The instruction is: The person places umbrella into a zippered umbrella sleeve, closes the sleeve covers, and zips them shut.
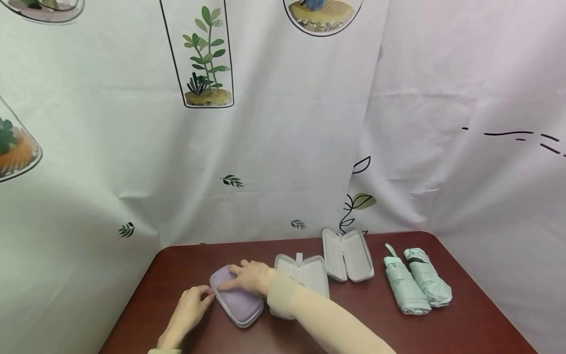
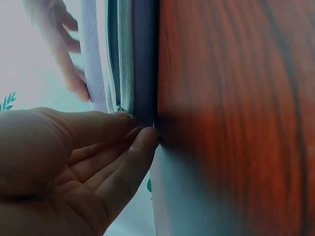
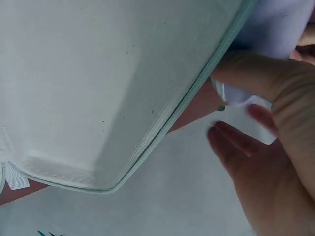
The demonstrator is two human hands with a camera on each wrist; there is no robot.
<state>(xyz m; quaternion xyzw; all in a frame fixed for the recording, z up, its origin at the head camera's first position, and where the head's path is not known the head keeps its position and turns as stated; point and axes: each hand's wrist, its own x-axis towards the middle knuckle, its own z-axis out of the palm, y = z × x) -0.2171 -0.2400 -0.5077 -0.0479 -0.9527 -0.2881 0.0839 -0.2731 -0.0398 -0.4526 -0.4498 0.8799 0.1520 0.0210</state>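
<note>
A purple zip case (image 1: 240,300) lies on the table, left of the middle. At its left edge my left hand (image 1: 189,309) pinches the zipper pull between thumb and fingers; the pull itself is mostly hidden. In the left wrist view the zipper slider (image 2: 119,108) shows right at the thumb tip, with a dark gap between the zipper bands (image 2: 126,54) above it. Across the top of the purple case rests my right hand (image 1: 252,278), fingers spread and thumb apart. The right wrist view shows that hand (image 3: 275,162) beside a pale case lining.
Just right of the purple case, under my right forearm, an unfolded case (image 1: 315,273) shows its pale inside. Behind it lies a second unfolded case (image 1: 358,255). Two folded mint umbrellas (image 1: 406,290) lie at the right of the dark red table (image 1: 185,263). A printed curtain (image 1: 283,147) hangs behind.
</note>
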